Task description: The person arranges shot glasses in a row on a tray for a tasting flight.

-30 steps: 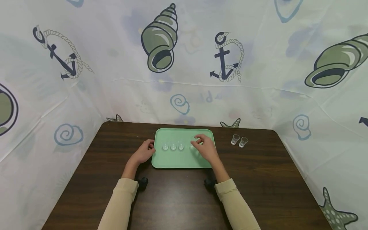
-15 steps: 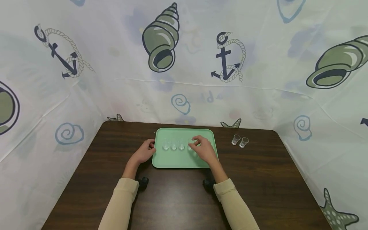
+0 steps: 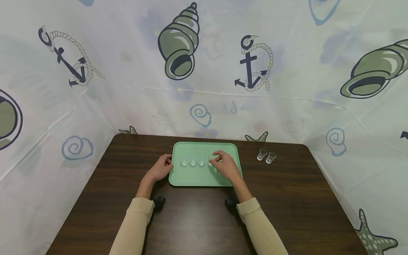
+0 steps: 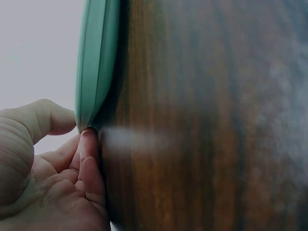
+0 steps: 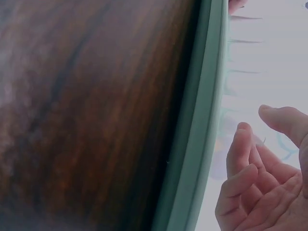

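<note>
A row of small clear cups (image 3: 192,162) stands upright on the light green tray (image 3: 204,179). My left hand (image 3: 160,168) is at the tray's left edge; in the left wrist view its thumb (image 4: 55,118) lies against the rim with curled fingers below. My right hand (image 3: 226,165) holds the cup at the row's right end between thumb and fingers, partly hiding it. In the right wrist view that hand (image 5: 267,178) shows behind the tray's rim (image 5: 204,120), thumb and fingertips a little apart; the clear cup barely shows there.
Two more clear cups (image 3: 261,154) stand on the dark wooden table (image 3: 197,219), right of the tray. A pale cloth backdrop (image 3: 210,117) with shells and anchors rises behind the table and along both sides. Black wrist cameras (image 3: 159,203) sit under the forearms.
Over the first half second my right hand shifted slightly left with its cup, closer to the other cups. Since then it stays in place. The left hand keeps its place at the tray.
</note>
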Demonstrator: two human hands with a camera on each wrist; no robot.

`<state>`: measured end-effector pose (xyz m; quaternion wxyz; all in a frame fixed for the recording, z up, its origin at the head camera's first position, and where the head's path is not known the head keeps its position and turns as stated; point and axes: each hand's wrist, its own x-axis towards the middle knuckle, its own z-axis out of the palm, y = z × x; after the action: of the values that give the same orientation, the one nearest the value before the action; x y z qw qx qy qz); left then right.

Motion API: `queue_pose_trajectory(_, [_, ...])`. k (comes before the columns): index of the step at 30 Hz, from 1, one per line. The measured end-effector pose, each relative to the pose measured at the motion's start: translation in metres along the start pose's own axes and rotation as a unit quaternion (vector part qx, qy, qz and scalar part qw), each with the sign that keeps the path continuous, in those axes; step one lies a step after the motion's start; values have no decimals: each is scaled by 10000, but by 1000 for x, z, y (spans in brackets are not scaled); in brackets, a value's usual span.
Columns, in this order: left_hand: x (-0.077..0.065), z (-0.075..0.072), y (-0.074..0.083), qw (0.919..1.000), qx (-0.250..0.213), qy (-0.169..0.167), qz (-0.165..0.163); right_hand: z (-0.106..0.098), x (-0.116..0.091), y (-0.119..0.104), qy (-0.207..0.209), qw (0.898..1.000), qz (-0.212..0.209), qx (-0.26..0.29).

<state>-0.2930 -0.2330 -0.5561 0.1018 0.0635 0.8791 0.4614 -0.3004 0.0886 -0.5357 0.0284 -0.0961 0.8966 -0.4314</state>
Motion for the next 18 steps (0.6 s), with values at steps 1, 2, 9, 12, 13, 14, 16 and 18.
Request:
queue_pose_trajectory(1, [0,0,0,10000,-9,0,6,0,0,0,5,10000,5,-2])
queue_pose_trajectory(2, [0,0,1,10000,-18,3,11,0,0,0,13,10000,10,-10])
queue_pose_trajectory(9, [-1,-2,2,10000,-39,-44,76,0,0,1,37,10000,52,-18])
queue_pose_trajectory(12, [-1,-1,1,10000,-55,-22,30,1,0,1,6,10000,65,-21])
queue_pose_trajectory(13, [-1,-1,0,10000,-47,-14,21,1,1,1,-7,10000,71,-24])
queue_pose_trajectory(14, [0,-1,0,10000,-41,-7,16,1,1,1,-19,10000,79,-27])
queue_pose_trajectory(16, [0,-1,-1,10000,-32,7,13,1,1,1,-48,10000,79,-23])
queue_pose_trajectory(18, [1,-1,-2,10000,-33,13,14,0,0,0,-73,10000,63,-20])
